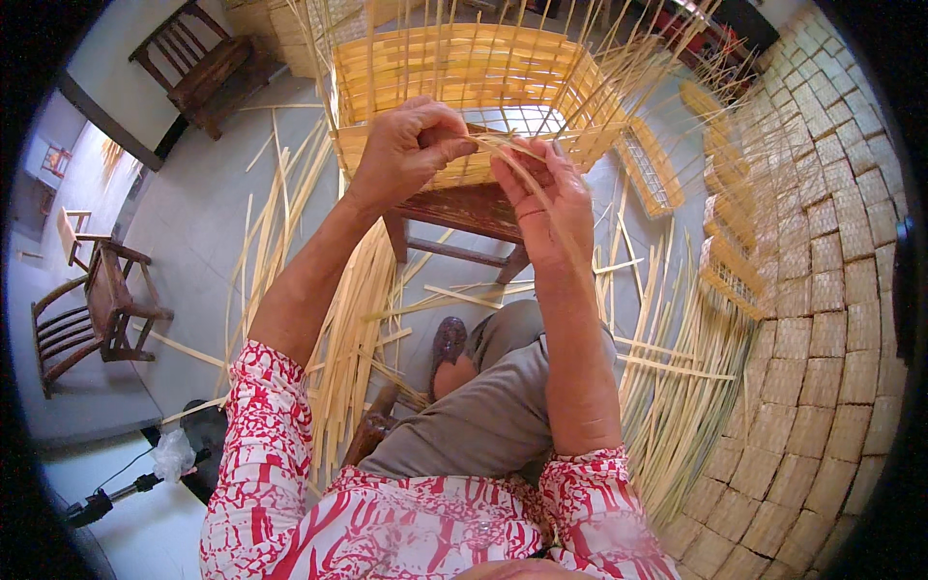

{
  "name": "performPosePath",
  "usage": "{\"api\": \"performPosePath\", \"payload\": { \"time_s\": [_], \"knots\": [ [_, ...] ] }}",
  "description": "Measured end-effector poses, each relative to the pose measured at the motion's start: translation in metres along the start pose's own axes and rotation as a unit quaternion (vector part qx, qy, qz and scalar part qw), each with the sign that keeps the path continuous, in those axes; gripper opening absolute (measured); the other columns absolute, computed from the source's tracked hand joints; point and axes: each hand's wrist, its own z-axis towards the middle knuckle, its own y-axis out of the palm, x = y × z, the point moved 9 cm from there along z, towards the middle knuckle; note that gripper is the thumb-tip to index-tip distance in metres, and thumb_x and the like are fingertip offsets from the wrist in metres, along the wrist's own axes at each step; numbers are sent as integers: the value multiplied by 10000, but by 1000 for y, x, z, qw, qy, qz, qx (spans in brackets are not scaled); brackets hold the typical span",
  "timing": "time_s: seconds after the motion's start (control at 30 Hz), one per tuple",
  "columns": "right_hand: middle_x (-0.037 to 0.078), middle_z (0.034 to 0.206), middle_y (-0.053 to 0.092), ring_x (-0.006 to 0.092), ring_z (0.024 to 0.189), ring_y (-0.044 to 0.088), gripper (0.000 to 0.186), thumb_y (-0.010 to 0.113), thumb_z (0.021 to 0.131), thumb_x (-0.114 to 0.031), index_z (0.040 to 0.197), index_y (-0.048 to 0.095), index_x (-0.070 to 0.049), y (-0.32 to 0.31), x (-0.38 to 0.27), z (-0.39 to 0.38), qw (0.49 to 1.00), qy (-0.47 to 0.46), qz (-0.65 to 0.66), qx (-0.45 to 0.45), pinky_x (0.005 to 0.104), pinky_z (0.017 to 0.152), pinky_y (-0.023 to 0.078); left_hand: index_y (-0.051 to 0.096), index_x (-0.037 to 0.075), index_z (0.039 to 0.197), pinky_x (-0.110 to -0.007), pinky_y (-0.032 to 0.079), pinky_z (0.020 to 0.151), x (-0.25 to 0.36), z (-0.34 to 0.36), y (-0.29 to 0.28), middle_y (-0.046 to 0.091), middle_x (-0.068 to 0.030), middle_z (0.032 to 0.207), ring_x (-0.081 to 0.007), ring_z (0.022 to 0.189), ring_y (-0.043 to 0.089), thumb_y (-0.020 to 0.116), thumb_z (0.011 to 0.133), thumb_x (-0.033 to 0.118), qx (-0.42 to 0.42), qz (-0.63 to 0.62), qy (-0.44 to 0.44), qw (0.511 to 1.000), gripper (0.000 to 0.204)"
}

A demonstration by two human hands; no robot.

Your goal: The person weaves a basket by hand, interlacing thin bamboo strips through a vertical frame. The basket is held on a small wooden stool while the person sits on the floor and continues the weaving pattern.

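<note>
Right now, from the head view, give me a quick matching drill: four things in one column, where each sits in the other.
Things:
1. half-woven basket
2. stack of woven squares
3. dark wooden chair
4. loose bamboo strips

Places:
A. on the floor under the left forearm
B. far left, by the wall
C. on the stool, just beyond both hands
D. along the right edge

Pairs: 1-C, 2-D, 3-B, 4-A

A home basket-weaving workshop: bamboo strips (348, 319) litter the tiled floor (193, 222), finished woven trays (822, 319) stack along one side, and wooden chairs (92, 309) stand about.
</note>
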Motion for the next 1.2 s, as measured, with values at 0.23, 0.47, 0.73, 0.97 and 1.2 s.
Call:
{"api": "performPosePath", "payload": {
  "time_s": [0.23,0.47,0.73,0.97,1.2],
  "knots": [
    [106,1070,668,215,994,677,172,560,1016,-151,1084,608,0,1,14,-15,996,-35,62,48,366,966,560,692,28,857,-272,455,594,-6,4,4,594,-39,746,-125,649,569,776,820,69,53,22,-40,998,100],
    [49,1079,664,117,969,609,340,703,894,-62,1215,599,-19,7,-2,-5,980,-114,-164,-7,241,867,493,687,38,941,-330,530,571,10,16,12,674,-120,785,-189,586,664,631,947,149,15,322,111,940,124],
    [159,936,712,225,850,690,416,542,873,-60,1280,622,-32,-35,42,7,906,-26,-421,-23,339,769,560,643,2,840,-430,492,631,16,32,1,639,-189,737,-340,701,661,592,844,115,-77,344,39,935,124],
    [207,1061,649,418,900,688,718,587,798,-47,1461,435,-279,-4,51,-1,631,-181,-753,-40,539,770,558,670,-6,822,-404,509,615,0,44,-3,642,-190,695,-310,660,673,605,825,118,-114,315,65,940,140],
    [186,1037,646,406,863,698,761,608,794,-66,1479,393,-318,1,51,2,564,-193,-802,-39,536,704,545,660,-46,810,-356,531,541,3,44,-1,630,-157,651,-230,569,674,570,840,74,-133,262,14,956,153]
  ]
}}
